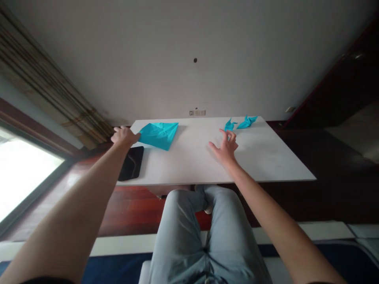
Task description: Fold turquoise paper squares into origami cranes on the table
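A folded sheet of turquoise paper (159, 134) lies on the far left of the white table (266, 161). My left hand (124, 136) is closed on the sheet's left corner at the table's left edge. My right hand (225, 147) hovers over the middle of the table with its fingers spread and curled, holding nothing. Just beyond its fingertips stands a small turquoise folded paper figure (229, 125), with a second one (247, 122) to its right near the far edge.
A black flat pad (132, 163) lies on the table's front left corner. My knees in light jeans (201, 221) are below the table's near edge. A bright window (23, 177) is on the left, a white wall with a socket (197, 113) behind.
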### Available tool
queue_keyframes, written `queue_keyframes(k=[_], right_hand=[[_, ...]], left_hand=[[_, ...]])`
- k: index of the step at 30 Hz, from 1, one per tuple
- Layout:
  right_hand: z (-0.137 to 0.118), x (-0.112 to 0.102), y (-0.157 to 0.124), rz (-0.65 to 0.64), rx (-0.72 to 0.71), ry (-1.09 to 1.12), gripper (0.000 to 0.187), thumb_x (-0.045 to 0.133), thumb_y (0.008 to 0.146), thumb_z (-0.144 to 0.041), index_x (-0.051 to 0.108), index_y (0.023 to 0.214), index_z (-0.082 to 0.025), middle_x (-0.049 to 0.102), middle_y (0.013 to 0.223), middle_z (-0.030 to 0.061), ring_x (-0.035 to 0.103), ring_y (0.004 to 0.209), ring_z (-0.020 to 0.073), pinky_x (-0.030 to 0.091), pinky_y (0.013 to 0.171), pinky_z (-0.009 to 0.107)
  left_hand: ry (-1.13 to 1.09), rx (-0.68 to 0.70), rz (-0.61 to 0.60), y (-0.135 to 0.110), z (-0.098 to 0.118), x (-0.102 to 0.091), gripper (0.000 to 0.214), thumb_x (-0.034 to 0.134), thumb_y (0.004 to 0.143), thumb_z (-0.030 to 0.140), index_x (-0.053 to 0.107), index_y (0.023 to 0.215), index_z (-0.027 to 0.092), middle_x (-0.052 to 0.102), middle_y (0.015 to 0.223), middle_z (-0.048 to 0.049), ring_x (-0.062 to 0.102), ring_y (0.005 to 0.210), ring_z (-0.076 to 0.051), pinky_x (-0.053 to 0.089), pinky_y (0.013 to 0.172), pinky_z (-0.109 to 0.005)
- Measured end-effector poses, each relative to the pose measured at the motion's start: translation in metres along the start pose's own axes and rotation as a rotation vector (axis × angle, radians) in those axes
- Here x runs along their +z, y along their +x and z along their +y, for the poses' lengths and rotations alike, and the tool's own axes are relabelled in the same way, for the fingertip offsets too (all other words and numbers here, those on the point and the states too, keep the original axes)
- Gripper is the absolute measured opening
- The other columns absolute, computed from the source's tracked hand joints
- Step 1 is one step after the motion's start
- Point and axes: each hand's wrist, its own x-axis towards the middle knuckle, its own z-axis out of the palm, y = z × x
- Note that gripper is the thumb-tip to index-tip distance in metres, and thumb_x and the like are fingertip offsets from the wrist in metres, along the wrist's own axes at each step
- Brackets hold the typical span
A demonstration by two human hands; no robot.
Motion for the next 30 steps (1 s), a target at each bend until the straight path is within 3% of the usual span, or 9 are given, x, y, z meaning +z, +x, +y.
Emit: queue_keyframes(k=[1,2,5,9,14,20,24,28,30], right_hand=[[0.003,-0.002,0.002,0.05,0.079,0.009,0.076,0.073,0.098,-0.055,0.052,0.168,-0.033,0.041,0.174,0.0214,0.044,0.162,0.0445,0.043,0.126,0.073],[0.007,-0.003,0.006,0.085,0.153,0.01,0.07,0.071,0.099,-0.052,0.055,0.165,-0.036,0.042,0.172,0.0195,0.045,0.16,0.0443,0.045,0.124,0.073],[0.014,-0.007,0.022,0.086,0.29,-0.06,0.064,0.072,0.1,-0.049,0.064,0.162,-0.038,0.037,0.176,0.0172,0.044,0.161,0.0448,0.044,0.127,0.071],[0.024,-0.011,0.052,0.007,0.296,-0.146,0.056,0.069,0.104,-0.053,0.075,0.156,-0.034,0.037,0.182,0.0193,0.041,0.164,0.0485,0.035,0.133,0.073],[0.037,-0.004,0.081,-0.029,0.222,-0.066,0.042,0.067,0.102,-0.044,0.081,0.14,-0.033,0.068,0.162,0.0154,0.062,0.148,0.0393,0.032,0.134,0.071],[0.026,0.017,0.09,0.009,0.079,-0.049,0.035,0.064,0.101,-0.038,0.075,0.132,-0.026,0.074,0.15,0.0142,0.07,0.133,0.0303,0.036,0.129,0.061],[0.017,0.022,0.092,-0.026,0.108,-0.089,0.028,0.064,0.106,-0.043,0.083,0.12,-0.027,0.071,0.151,0.0157,0.063,0.146,0.0349,0.043,0.125,0.062],[0.015,0.024,0.093,-0.117,-0.016,-0.138,0.038,0.077,0.102,-0.048,0.087,0.136,-0.036,0.056,0.176,0.0132,0.05,0.162,0.0435,0.036,0.133,0.07],[0.014,0.026,0.096,-0.16,-0.073,-0.113,0.048,0.075,0.102,-0.044,0.082,0.148,-0.033,0.062,0.173,0.0142,0.052,0.162,0.043,0.033,0.136,0.071]], left_hand=[[0.029,-0.052,0.046,-0.003,0.005,0.0,0.092,0.084,0.089,0.048,0.054,0.161,-0.001,0.041,0.173,-0.0476,0.052,0.151,-0.075,0.044,0.116,-0.093],[0.079,-0.073,0.083,-0.007,0.014,0.001,0.092,0.084,0.09,0.053,0.054,0.163,0.006,0.04,0.177,-0.0428,0.056,0.151,-0.069,0.049,0.119,-0.085],[0.067,0.074,0.077,-0.029,0.055,0.016,0.075,0.071,0.1,0.059,0.061,0.158,0.013,0.054,0.168,-0.034,0.065,0.145,-0.059,0.055,0.117,-0.075],[-0.081,0.27,-0.012,-0.071,0.124,0.067,0.049,0.066,0.107,0.05,0.067,0.149,0.024,0.064,0.162,-0.0191,0.072,0.134,-0.04,0.061,0.111,-0.052],[-0.339,0.45,-0.035,-0.097,0.176,0.125,0.029,0.064,0.109,0.035,0.072,0.134,0.025,0.076,0.136,-0.0121,0.074,0.117,-0.029,0.06,0.104,-0.042],[-0.314,0.552,-0.127,-0.078,0.188,0.14,0.025,0.059,0.107,0.025,0.083,0.116,0.025,0.079,0.131,-0.0123,0.078,0.117,-0.031,0.059,0.097,-0.04],[-0.346,0.498,-0.123,-0.065,0.188,0.145,0.028,0.06,0.106,0.026,0.083,0.122,0.025,0.083,0.129,-0.0116,0.078,0.116,-0.031,0.06,0.096,-0.039],[-0.414,0.5,-0.137,-0.06,0.187,0.148,0.024,0.062,0.104,0.026,0.084,0.114,0.024,0.087,0.119,-0.0097,0.079,0.109,-0.029,0.059,0.096,-0.037],[-0.435,0.514,-0.136,-0.059,0.186,0.149,0.022,0.063,0.103,0.027,0.084,0.112,0.024,0.088,0.118,-0.009,0.079,0.107,-0.029,0.059,0.095,-0.036]])
